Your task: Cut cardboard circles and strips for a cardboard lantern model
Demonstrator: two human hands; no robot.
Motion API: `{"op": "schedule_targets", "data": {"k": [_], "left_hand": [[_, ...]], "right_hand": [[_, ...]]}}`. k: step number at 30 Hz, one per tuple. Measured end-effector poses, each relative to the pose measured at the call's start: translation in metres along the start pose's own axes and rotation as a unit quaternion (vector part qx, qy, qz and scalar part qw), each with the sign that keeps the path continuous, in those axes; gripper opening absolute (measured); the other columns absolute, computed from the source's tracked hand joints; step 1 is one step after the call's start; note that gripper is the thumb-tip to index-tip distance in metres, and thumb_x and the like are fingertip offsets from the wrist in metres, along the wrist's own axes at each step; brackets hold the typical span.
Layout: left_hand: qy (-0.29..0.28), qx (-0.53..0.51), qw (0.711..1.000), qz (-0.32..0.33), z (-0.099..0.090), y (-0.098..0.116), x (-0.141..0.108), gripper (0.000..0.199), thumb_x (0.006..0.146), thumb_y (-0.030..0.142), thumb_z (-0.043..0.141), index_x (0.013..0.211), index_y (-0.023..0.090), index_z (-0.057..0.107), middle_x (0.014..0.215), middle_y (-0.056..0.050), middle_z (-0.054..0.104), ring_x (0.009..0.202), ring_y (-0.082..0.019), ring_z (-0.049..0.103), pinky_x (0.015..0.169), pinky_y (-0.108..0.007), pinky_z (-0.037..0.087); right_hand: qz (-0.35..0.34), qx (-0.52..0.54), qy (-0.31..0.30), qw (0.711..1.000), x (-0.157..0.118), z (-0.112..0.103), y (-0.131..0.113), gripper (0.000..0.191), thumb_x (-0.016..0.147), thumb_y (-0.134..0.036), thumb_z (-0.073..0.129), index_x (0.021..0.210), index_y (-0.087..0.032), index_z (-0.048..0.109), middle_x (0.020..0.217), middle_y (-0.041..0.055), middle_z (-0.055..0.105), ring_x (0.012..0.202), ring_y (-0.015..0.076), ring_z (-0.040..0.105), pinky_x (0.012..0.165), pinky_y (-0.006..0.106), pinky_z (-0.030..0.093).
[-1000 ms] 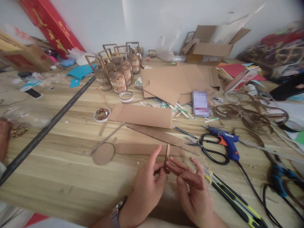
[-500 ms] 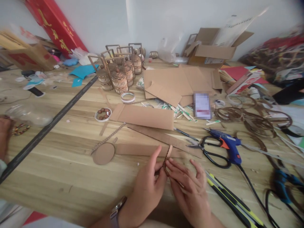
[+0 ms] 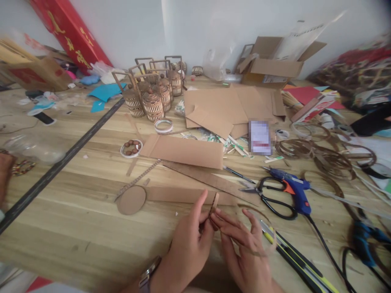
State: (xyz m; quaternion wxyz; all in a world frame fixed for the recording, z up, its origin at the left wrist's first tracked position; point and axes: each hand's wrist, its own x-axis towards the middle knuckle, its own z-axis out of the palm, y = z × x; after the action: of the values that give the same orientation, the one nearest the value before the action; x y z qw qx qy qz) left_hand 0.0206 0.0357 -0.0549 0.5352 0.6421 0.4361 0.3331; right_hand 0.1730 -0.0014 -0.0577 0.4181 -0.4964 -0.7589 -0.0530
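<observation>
A small corrugated cardboard strip stands up between my two hands. My left hand, with a watch on its wrist, is closed on the strip's lower part, thumb raised. My right hand touches the strip from the other side with its fingertips, its fingers partly spread. A thin brown band curves beside the right hand. Just beyond lie a long cardboard strip and a cardboard disc. Black scissors, a blue glue gun and a yellow-black cutter are to the right.
Small lidded baskets with handles, a dish of brown beads and cardboard sheets stand or lie farther back. Coiled brown strips are at the right. Another person's hand shows at the left edge.
The strip between my hands sits slightly lower. A thin curved band now shows by my right hand, over the cutter. The view has shifted slightly.
</observation>
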Motion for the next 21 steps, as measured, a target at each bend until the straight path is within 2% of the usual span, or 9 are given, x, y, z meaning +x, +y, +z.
{"op": "schedule_targets", "data": {"k": [3,6,10,17,21], "left_hand": [[0.005,0.000,1.000,-0.005,0.0003,-0.0019,-0.0005,0.057,0.097,0.019,0.046,0.153,0.014,0.037,0.111,-0.011,0.078,0.098,-0.018,0.075,0.086,-0.029,0.057],[0.005,-0.007,1.000,-0.006,0.0003,-0.0032,-0.0010,0.058,0.096,0.017,0.047,0.153,0.015,0.037,0.115,-0.012,0.077,0.103,-0.019,0.074,0.090,-0.030,0.057],[-0.003,-0.012,1.000,0.004,-0.0003,-0.0024,-0.0010,0.060,0.096,0.017,0.048,0.154,0.014,0.035,0.122,-0.014,0.075,0.112,-0.020,0.071,0.097,-0.032,0.055],[-0.001,-0.009,1.000,0.002,-0.0010,0.0030,0.0000,0.056,0.099,0.022,0.046,0.154,0.013,0.035,0.117,-0.014,0.076,0.108,-0.020,0.073,0.093,-0.031,0.056],[-0.009,-0.009,1.000,0.007,0.0002,0.0029,-0.0002,0.060,0.097,0.016,0.044,0.156,0.012,0.032,0.106,-0.011,0.079,0.090,-0.017,0.074,0.084,-0.027,0.057]], "right_hand": [[0.004,-0.004,-0.011,1.000,0.0013,-0.0014,0.0005,0.021,0.095,-0.003,0.046,0.098,-0.023,0.050,0.093,0.0031,0.083,0.095,0.0165,0.078,0.117,0.035,0.031],[0.015,-0.008,-0.015,1.000,0.0008,-0.0026,0.0016,0.020,0.095,-0.006,0.045,0.095,-0.026,0.048,0.094,-0.0002,0.083,0.095,0.0182,0.078,0.112,0.037,0.035],[0.013,-0.016,-0.016,1.000,-0.0014,-0.0020,0.0026,0.021,0.095,-0.005,0.045,0.093,-0.026,0.049,0.095,0.0009,0.083,0.095,0.0182,0.079,0.115,0.036,0.032],[-0.018,-0.045,-0.017,0.999,0.0029,-0.0009,0.0012,0.012,0.096,-0.012,0.054,0.096,-0.023,0.056,0.101,0.0093,0.082,0.101,0.0213,0.077,0.118,0.038,0.030],[-0.016,-0.035,-0.009,0.999,0.0035,-0.0030,0.0002,0.019,0.095,-0.004,0.049,0.097,-0.023,0.054,0.095,0.0056,0.083,0.096,0.0183,0.078,0.119,0.036,0.029]]}}
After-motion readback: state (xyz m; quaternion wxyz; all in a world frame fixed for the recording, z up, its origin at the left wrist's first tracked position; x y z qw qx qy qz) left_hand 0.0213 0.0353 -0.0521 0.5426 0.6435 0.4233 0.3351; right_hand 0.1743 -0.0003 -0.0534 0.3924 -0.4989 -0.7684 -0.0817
